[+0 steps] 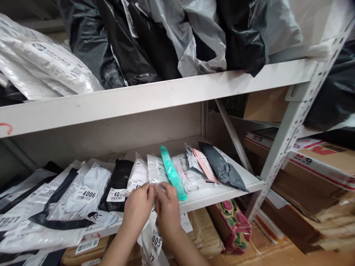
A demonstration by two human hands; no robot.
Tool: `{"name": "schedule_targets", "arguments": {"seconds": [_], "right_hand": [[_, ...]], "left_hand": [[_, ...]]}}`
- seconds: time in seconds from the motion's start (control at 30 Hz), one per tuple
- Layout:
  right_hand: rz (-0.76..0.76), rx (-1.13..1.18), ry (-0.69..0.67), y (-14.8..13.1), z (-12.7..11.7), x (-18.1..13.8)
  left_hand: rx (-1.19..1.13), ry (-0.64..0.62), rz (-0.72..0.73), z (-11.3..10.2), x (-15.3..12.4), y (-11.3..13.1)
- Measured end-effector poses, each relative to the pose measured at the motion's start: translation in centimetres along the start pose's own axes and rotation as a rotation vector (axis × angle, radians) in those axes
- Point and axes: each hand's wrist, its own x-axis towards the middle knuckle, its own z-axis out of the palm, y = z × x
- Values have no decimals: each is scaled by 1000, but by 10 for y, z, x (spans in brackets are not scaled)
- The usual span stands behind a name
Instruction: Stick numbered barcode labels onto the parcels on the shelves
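Note:
My left hand (138, 208) and my right hand (168, 210) meet at the lower front edge of a pale plastic parcel (156, 167) on the shelf. Their fingers are closed in a pinch over its number label, which they partly cover. A strip of printed labels (155, 238) hangs from between the fingertips, down past the shelf edge. Exactly how each fingertip grips it is hidden. Close to my left fingers is a white parcel (138, 171) with a label. Beside my right fingers leans a turquoise parcel (172, 173).
Black parcel (119, 179) and clear bag (85, 192) lie left, amid several labelled parcels. Rightward are pink (204, 164) and dark grey parcels (222, 166). The upper shelf beam (166, 94) crosses above; a perforated post (294, 122) stands right. Cartons (318, 177) and a patterned box (231, 227) sit lower.

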Motion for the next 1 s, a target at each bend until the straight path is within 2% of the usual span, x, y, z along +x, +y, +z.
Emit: {"name": "schedule_targets", "arguments": {"seconds": [0.03, 0.1, 0.17, 0.2, 0.27, 0.37, 0.43, 0.47, 0.53, 0.6, 0.73, 0.8, 0.9, 1.0], "right_hand": [[-23, 23, -29, 0, -3, 0], [42, 137, -22, -2, -13, 1], [161, 329, -36, -7, -25, 4], [233, 447, -84, -9, -32, 7], [407, 694, -263, -12, -47, 16], [635, 945, -534, -13, -67, 35], [691, 974, -627, -11, -78, 47], [689, 967, -643, -11, -83, 52], [652, 937, -631, -10, -92, 60], [602, 924, -606, -8, -99, 65], [628, 942, -655, 3, -106, 65], [665, 908, -656, 12, -105, 61], [665, 874, -654, 23, -104, 54], [680, 876, -695, 27, -108, 53]], "left_hand": [[6, -5, 1, -2, -2, -1], [-41, -19, 9, -7, -9, -4], [-220, -9, 62, -13, -17, -8], [-341, 25, 101, -15, -22, -9], [-556, 168, 171, -18, -30, -10], [-714, 433, 178, -18, -38, -5], [-782, 478, 141, -16, -41, -1], [-809, 434, 123, -15, -41, 0], [-805, 261, 119, -12, -41, 1], [-695, 150, 151, -9, -40, 2], [-494, 166, 273, 2, -38, 9], [-506, 65, 315, 9, -37, 14], [-530, -62, 247, 14, -36, 19], [-508, -68, 282, 16, -36, 21]]}}
